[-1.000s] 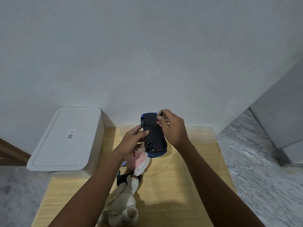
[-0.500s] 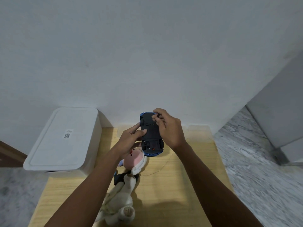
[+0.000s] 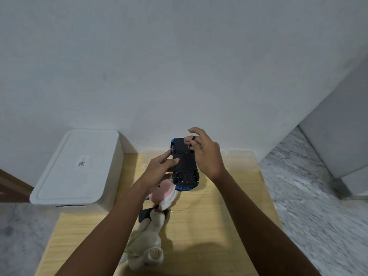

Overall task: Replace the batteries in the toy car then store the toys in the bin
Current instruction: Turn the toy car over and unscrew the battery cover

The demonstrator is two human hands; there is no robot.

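Head view, near to far: a beige plush doll [image 3: 147, 242] lies low centre on your pale wooden table [image 3: 209, 226]. Mid-frame, your left hand [image 3: 159, 168] grips the upturned blue toy car [image 3: 184, 164], steadying its black underside, while your right hand [image 3: 207, 154] hovers with loosely spread fingers, likely working the battery cover. At left, the lidded white plastic bin [image 3: 79, 168] waits.

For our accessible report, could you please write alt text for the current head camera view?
A person's left hand holds a blue toy car upside down while the right hand works at its underside. Below lie a plush toy on a wooden table and, left, a lidded white bin.
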